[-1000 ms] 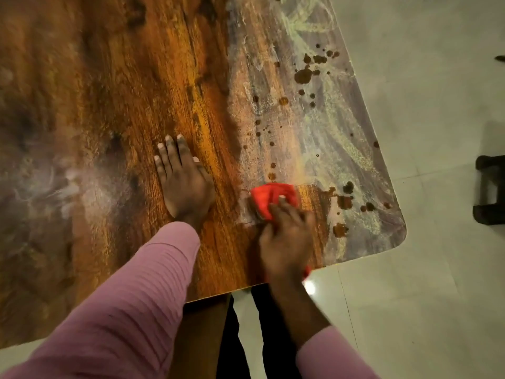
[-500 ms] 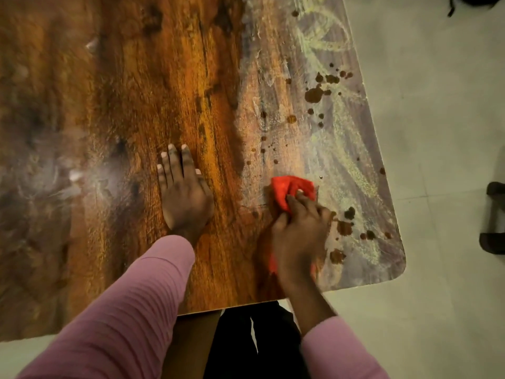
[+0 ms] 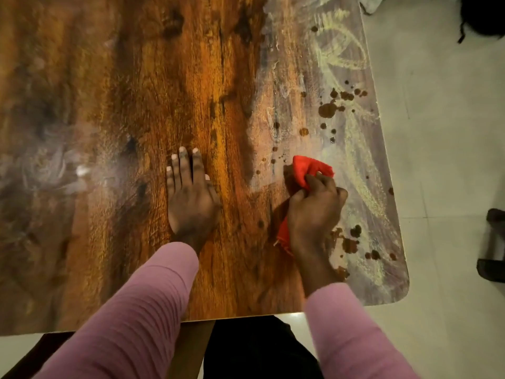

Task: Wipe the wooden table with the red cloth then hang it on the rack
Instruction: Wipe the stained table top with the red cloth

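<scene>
The wooden table [image 3: 142, 105] fills most of the view, its right part covered with pale chalky smears and dark brown spots [image 3: 326, 110]. My right hand [image 3: 314, 212] presses a bunched red cloth [image 3: 308, 169] onto the tabletop near the right front corner; one end of the cloth sticks out ahead of my fingers, another below my wrist. My left hand [image 3: 191, 198] lies flat, palm down, on the bare wood to the left of the cloth. No rack is in view.
Pale tiled floor [image 3: 451, 160] lies right of the table. A dark piece of furniture [image 3: 492, 247] stands at the right edge, and a dark object [image 3: 483, 20] lies on the floor at top right. The table's front edge [image 3: 246, 315] is just before my body.
My right hand has pushed the red cloth a little farther away and to the right across the stained area. My left hand has stayed flat on the wood.
</scene>
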A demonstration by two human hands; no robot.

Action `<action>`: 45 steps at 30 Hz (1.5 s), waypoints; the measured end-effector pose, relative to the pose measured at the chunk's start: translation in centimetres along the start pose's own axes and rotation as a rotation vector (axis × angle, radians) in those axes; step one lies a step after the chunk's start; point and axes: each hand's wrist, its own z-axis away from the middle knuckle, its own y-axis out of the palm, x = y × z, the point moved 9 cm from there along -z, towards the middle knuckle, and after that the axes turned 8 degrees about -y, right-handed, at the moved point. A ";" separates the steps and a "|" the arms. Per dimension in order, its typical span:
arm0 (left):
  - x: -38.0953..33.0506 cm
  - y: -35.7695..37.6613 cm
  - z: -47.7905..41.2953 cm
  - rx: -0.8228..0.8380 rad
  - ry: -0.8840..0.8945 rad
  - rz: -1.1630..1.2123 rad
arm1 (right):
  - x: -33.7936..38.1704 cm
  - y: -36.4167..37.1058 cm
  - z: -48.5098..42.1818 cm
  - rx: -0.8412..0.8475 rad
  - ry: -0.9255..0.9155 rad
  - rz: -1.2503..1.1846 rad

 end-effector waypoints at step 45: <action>-0.1 -0.4 -2.2 0.101 -0.087 0.042 | 9.2 5.2 -11.1 0.301 -0.714 0.103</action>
